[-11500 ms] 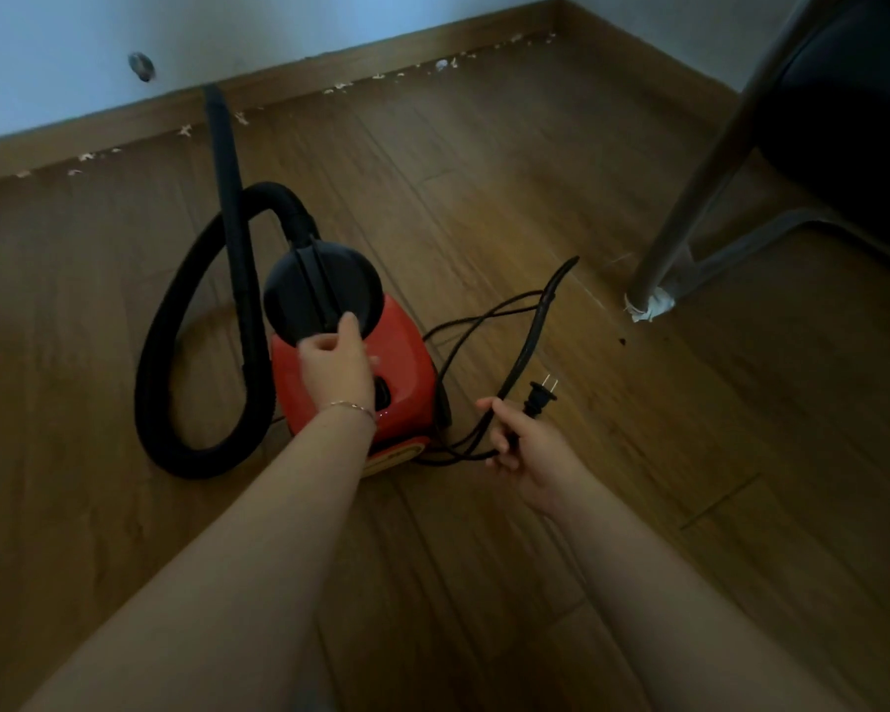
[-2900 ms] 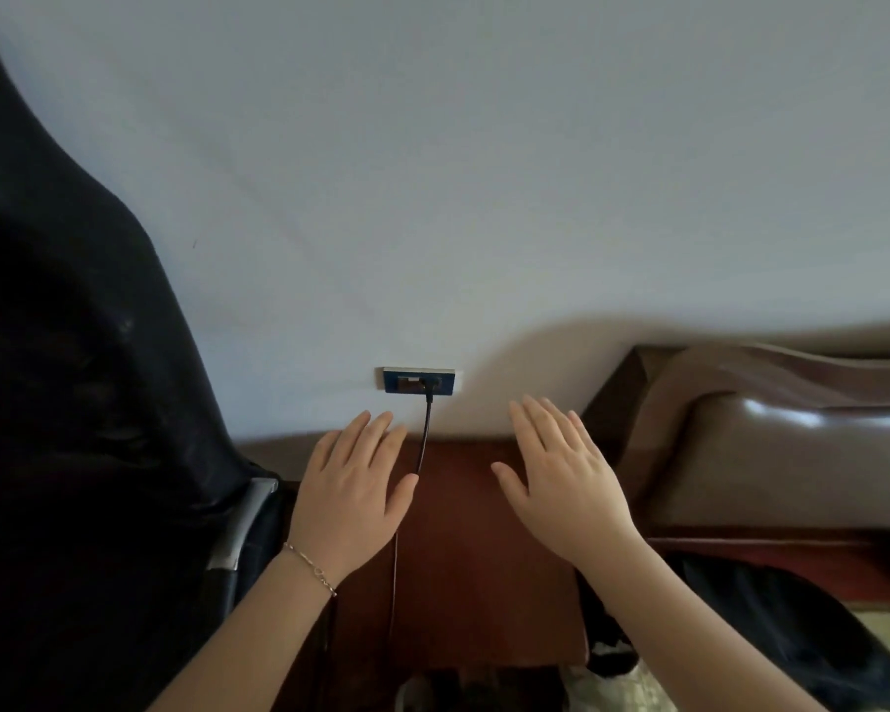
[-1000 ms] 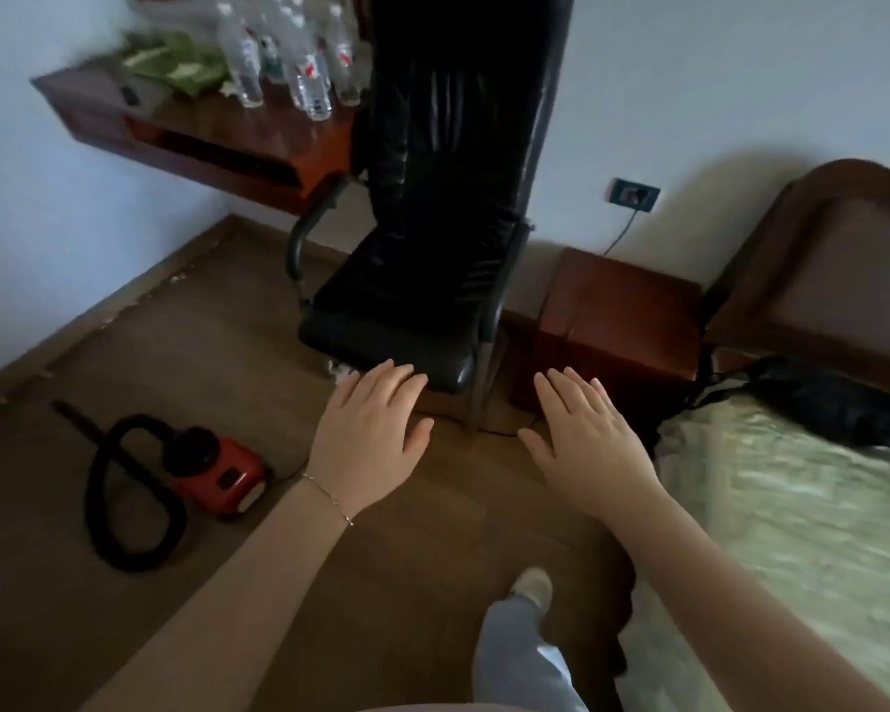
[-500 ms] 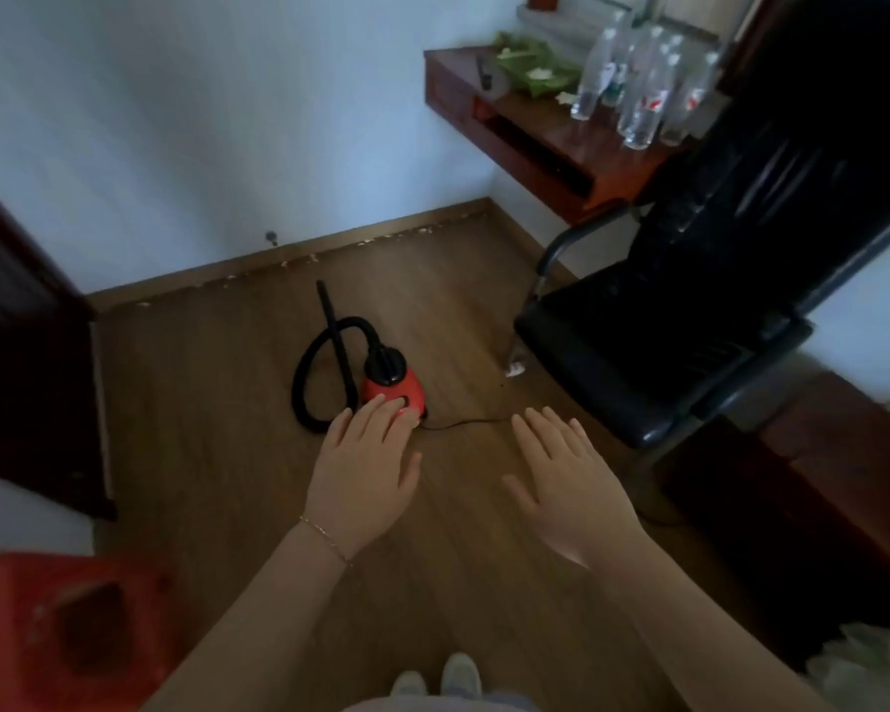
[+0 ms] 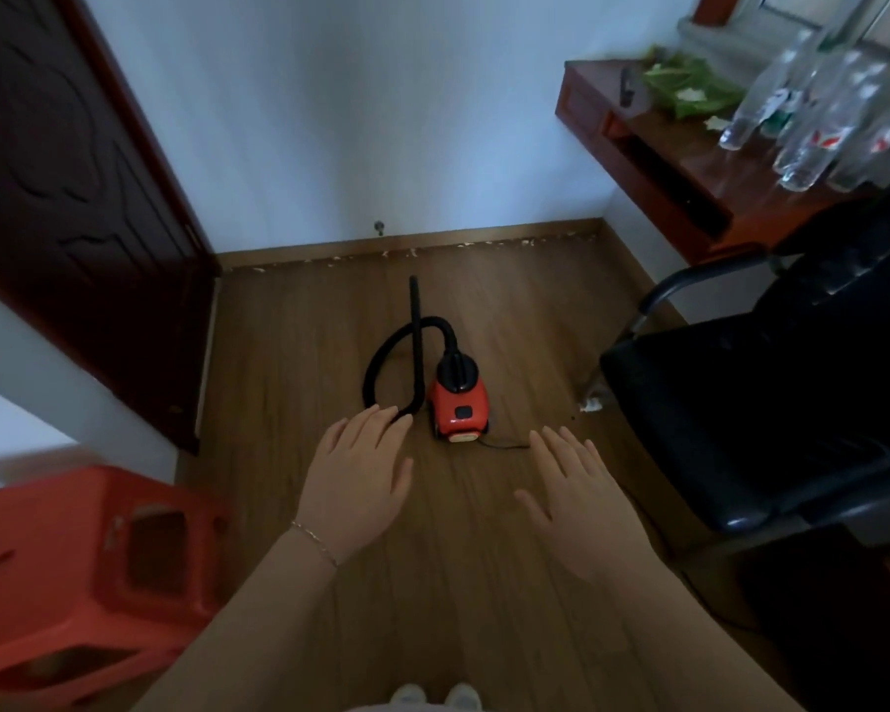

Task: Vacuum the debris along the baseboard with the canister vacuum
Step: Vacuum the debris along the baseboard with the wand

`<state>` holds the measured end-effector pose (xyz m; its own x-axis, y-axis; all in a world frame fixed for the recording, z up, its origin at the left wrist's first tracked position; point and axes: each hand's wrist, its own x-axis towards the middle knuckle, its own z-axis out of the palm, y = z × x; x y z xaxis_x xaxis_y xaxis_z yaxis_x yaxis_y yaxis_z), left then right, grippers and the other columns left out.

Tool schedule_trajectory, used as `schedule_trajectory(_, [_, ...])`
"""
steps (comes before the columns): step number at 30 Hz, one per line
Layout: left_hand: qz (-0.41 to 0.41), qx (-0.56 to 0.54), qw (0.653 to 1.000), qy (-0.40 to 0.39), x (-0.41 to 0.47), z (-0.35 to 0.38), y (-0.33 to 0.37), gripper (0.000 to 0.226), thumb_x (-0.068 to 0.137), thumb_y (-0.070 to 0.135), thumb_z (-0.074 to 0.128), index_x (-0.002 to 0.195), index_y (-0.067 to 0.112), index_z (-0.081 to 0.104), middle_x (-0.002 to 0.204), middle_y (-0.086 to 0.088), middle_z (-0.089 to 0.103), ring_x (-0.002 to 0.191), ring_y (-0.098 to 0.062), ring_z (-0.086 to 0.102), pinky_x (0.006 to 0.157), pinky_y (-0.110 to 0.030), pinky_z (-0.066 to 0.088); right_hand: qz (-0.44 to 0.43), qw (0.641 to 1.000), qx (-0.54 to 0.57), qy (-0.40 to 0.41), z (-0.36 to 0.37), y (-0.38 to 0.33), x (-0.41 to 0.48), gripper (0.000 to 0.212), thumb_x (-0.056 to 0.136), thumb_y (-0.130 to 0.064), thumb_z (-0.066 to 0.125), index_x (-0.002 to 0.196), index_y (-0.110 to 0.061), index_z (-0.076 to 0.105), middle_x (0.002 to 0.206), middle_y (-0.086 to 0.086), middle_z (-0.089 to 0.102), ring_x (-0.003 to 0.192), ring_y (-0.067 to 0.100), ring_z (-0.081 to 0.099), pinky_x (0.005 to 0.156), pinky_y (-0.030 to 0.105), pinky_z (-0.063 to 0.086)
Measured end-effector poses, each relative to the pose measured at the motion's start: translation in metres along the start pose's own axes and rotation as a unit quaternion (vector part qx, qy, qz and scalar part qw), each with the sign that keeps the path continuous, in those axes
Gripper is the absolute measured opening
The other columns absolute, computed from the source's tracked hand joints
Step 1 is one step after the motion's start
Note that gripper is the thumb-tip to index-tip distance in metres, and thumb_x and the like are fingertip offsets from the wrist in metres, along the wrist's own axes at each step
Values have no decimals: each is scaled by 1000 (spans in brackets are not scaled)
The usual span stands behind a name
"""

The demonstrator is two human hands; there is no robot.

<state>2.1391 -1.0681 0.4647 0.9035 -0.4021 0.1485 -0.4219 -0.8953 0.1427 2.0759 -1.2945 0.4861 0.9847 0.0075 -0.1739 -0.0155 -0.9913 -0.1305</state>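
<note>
Both hands, left hand [image 5: 356, 485] and right hand [image 5: 581, 498], are spread flat, holding nothing. The cord [image 5: 504, 445] trailing from the canister vacuum [image 5: 458, 403] could catch a foot on the way to the debris [image 5: 407, 254].

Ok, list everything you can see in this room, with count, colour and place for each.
canister vacuum: one, red and black, floor, mid-room
hose: one, black, looped left of the vacuum
power cord: one, black, trailing right from the vacuum
debris: many bits, pale, along the baseboard
baseboard: one, brown, foot of far wall
door: one, dark brown, left
stool: one, red, lower left
chair: one, black, right
desk: one, reddish brown, upper right
bottles: several, clear, on the desk
left hand: one, empty, fingers straight, lower centre
right hand: one, empty, fingers straight, beside it
</note>
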Motion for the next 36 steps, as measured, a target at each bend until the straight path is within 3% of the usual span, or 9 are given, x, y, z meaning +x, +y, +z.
schedule_trajectory(6, [-31,-5,999,7,12,8,0,50,86,38,35,123,15,60,123,-3,63,118,-20,57,99,-42,44,-2,1000,-13,4,21,30,35,68,98,-50,31,152,-18,5,161,3,8,148,17,1,110,31,-10])
schedule_trajectory(13, [-71,-14,997,-8,50,29,-17,46,84,37,35,115,17,63,121,-1,63,118,-18,57,99,-40,43,-56,998,-24,8,23,34,104,67,99,-47,30,153,-16,5,161,4,9,148,18,3,111,30,-10])
schedule_trajectory(24, [-69,-46,996,-44,228,71,-105,47,83,39,36,112,18,66,116,1,66,111,-16,62,92,-39,49,-70,995,-48,-54,11,34,303,68,99,-50,28,153,-17,1,161,2,2,148,19,-1,107,30,-14])
schedule_trajectory(26, [-57,-50,996,-44,272,73,-125,46,83,38,36,112,19,66,116,2,66,112,-16,61,93,-40,49,-60,995,-61,-57,4,32,342,65,98,-50,29,152,-16,16,158,2,16,147,21,12,112,34,-2])
schedule_trajectory(27, [-48,-47,997,-40,295,72,-133,46,83,38,36,112,20,66,116,2,66,112,-16,61,94,-40,50,-60,995,-64,-57,1,31,359,62,94,-50,30,147,-16,35,152,3,35,142,22,29,112,36,13])
schedule_trajectory(29, [-32,-43,998,-30,336,71,-148,46,83,38,35,112,20,67,116,3,66,112,-16,61,93,-40,51,-48,993,-56,-94,1,32,392,63,87,-54,27,119,-19,68,121,1,67,115,17,61,96,33,41])
schedule_trajectory(32, [-18,-43,999,-20,386,78,-164,46,85,37,35,113,19,66,116,2,66,113,-17,60,94,-41,50,-34,992,-57,-107,9,34,431,73,95,-53,11,107,-18,75,106,0,73,99,17,69,83,38,53])
schedule_trajectory(36, [-27,-46,998,-37,420,100,-174,45,84,38,36,112,21,66,114,4,67,110,-15,62,93,-39,49,-31,988,-61,-139,13,41,470,66,92,-51,21,109,-15,74,109,3,72,101,20,69,86,38,51])
